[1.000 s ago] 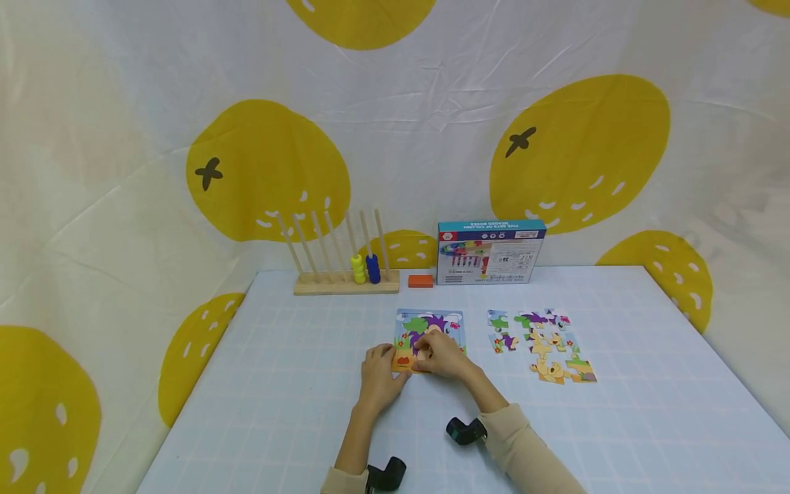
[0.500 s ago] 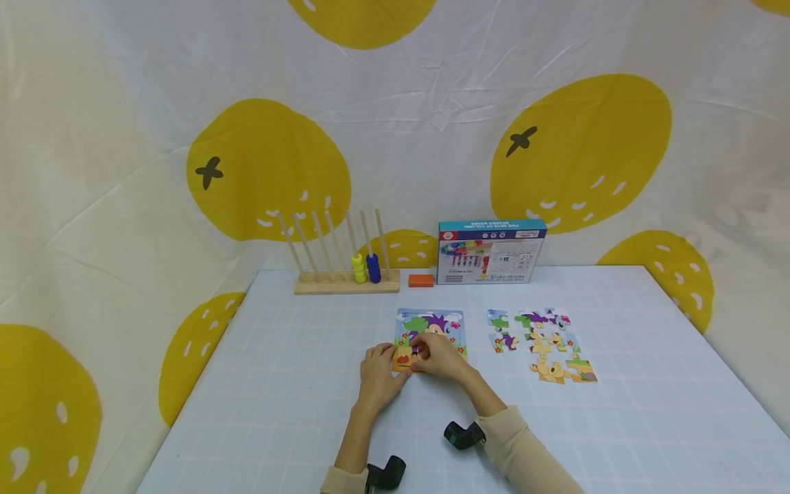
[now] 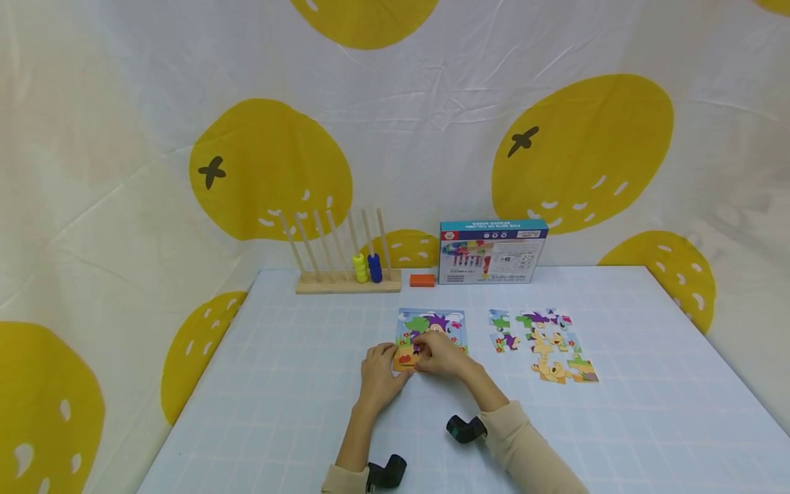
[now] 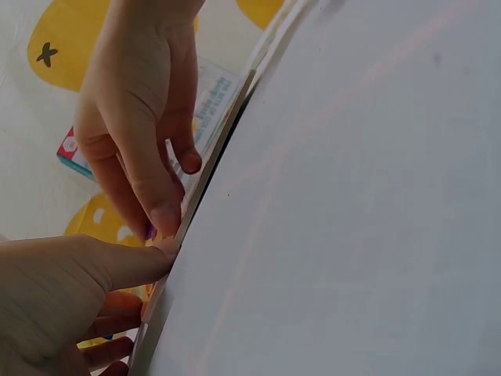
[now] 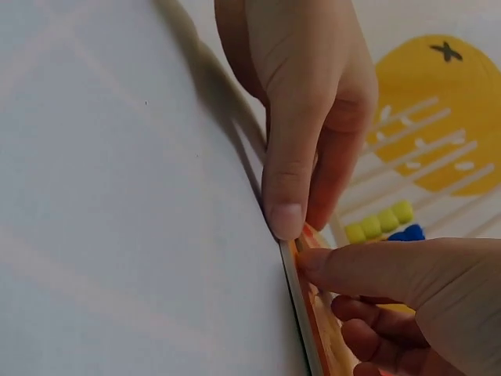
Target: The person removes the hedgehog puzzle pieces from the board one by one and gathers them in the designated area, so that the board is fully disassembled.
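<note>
A small square picture puzzle [image 3: 458, 318] lies flat on the table, showing a purple-haired cartoon figure, a green leafy shape and an orange lower strip. My left hand [image 3: 378, 379] grips its near left corner, thumb along the front edge and fingers at the left side. Over the lower middle of the puzzle, my right hand [image 3: 441, 355] pinches a puzzle piece between thumb and forefinger. That piece is mostly hidden under the fingers. In the right wrist view, the right thumb [image 5: 333, 266] sits just inside the puzzle's raised edge [image 5: 296, 301], close to the left thumb [image 5: 286, 188].
Several loose puzzle pieces [image 3: 551, 370] lie to the right of the puzzle. Behind stand a wooden peg rack [image 3: 345, 285] with yellow beads [image 3: 361, 268] and blue beads [image 3: 374, 268], an orange block [image 3: 422, 280] and an upright toy box [image 3: 492, 254] near the patterned cloth backdrop.
My right hand's fingers have shifted slightly over the same spot on the puzzle. The left hand stays at the corner, and the loose pieces have not moved.
</note>
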`<state>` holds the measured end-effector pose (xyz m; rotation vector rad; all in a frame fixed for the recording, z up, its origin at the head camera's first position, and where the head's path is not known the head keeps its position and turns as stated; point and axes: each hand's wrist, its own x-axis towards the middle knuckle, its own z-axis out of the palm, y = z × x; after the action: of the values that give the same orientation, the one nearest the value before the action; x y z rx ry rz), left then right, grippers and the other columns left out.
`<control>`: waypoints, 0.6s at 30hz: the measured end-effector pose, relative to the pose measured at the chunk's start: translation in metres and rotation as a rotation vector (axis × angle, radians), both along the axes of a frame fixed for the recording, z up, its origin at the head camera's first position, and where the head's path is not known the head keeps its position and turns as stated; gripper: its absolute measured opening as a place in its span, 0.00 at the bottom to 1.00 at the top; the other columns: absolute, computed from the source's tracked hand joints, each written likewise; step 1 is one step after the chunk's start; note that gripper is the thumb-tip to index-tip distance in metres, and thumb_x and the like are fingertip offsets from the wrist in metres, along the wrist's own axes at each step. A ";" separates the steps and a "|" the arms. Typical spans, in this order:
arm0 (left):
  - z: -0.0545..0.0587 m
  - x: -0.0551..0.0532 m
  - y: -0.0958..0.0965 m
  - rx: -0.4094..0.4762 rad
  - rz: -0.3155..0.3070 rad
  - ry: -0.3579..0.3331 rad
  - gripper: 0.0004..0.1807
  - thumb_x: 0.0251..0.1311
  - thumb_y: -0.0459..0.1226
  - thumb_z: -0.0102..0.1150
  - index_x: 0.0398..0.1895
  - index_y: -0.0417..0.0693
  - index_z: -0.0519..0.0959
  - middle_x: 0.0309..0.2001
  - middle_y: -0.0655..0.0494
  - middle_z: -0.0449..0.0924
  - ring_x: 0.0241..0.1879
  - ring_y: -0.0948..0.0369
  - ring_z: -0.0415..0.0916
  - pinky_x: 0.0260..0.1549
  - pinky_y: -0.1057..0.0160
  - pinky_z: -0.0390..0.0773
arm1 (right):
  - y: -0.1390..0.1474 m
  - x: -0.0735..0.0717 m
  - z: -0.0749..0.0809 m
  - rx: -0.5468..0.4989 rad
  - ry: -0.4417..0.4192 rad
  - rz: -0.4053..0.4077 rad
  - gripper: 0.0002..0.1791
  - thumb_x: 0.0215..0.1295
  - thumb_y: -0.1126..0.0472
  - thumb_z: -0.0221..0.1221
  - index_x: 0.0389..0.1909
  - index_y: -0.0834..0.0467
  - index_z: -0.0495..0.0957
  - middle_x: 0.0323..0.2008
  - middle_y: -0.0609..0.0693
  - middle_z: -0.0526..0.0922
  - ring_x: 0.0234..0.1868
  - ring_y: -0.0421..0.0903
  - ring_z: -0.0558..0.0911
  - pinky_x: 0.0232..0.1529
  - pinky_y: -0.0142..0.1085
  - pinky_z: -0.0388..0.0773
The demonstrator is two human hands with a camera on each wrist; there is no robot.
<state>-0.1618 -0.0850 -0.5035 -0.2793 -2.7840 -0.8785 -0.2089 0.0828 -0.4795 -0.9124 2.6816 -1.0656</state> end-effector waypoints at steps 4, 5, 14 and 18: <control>0.000 0.000 0.001 0.001 0.000 0.001 0.29 0.48 0.43 0.69 0.50 0.33 0.77 0.51 0.43 0.75 0.53 0.46 0.68 0.46 0.46 0.69 | 0.010 0.000 0.000 -0.016 -0.003 0.007 0.24 0.50 0.66 0.67 0.48 0.73 0.76 0.34 0.55 0.80 0.28 0.42 0.72 0.28 0.29 0.71; 0.000 -0.001 0.001 0.000 0.000 -0.001 0.29 0.48 0.43 0.69 0.50 0.33 0.77 0.51 0.43 0.75 0.53 0.46 0.67 0.46 0.46 0.69 | 0.013 -0.001 0.000 -0.021 -0.009 -0.002 0.24 0.50 0.65 0.67 0.48 0.72 0.76 0.33 0.54 0.80 0.29 0.42 0.72 0.29 0.29 0.71; 0.000 0.000 0.003 0.015 0.023 -0.034 0.28 0.49 0.42 0.69 0.51 0.33 0.77 0.52 0.43 0.74 0.54 0.47 0.66 0.49 0.45 0.68 | 0.069 0.005 0.005 -0.033 -0.035 -0.115 0.25 0.49 0.61 0.68 0.48 0.68 0.77 0.39 0.54 0.81 0.35 0.45 0.74 0.34 0.34 0.74; 0.001 0.001 0.003 0.016 0.029 -0.033 0.28 0.49 0.41 0.69 0.51 0.33 0.77 0.52 0.43 0.74 0.54 0.47 0.66 0.50 0.45 0.68 | 0.100 0.011 0.009 0.013 -0.042 -0.181 0.24 0.48 0.62 0.68 0.47 0.68 0.78 0.40 0.54 0.81 0.36 0.47 0.74 0.36 0.36 0.73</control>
<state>-0.1605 -0.0822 -0.5029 -0.2234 -2.8022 -0.9062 -0.1977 0.1828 -0.4706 -0.6467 2.7750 -1.0864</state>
